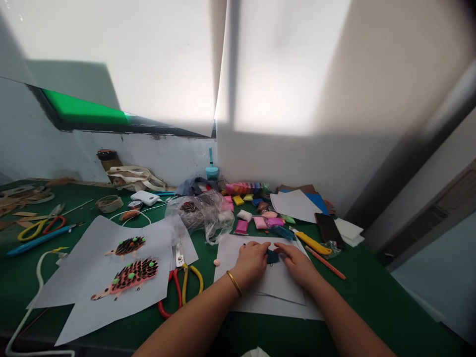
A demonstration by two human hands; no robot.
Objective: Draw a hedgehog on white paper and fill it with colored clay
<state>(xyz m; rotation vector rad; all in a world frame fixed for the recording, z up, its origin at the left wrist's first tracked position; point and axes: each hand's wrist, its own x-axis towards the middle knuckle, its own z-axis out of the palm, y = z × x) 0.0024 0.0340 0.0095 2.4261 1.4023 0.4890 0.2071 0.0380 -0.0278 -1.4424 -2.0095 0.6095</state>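
White sheets of paper [282, 287] lie on the green table. On them rests a small dark teal piece [272, 256], between my two hands. My left hand [254, 259], with a gold bangle at its wrist, lies over the paper at the piece's left side, its fingers close together and pointing right. On the other side, my right hand [295, 261] reaches its fingertips to the piece's upper right edge. Whether either hand grips the piece is not clear. Two hedgehog figures, the larger one pink with dark spines [136, 273], lie on paper at the left.
Red-handled scissors [174, 292] and yellow-handled scissors [201, 278] lie left of my forearms. Coloured clay packets [261, 222] and a plastic bag [215, 218] sit behind the paper. A yellow cutter [313, 243] and an orange stick [325, 263] lie right.
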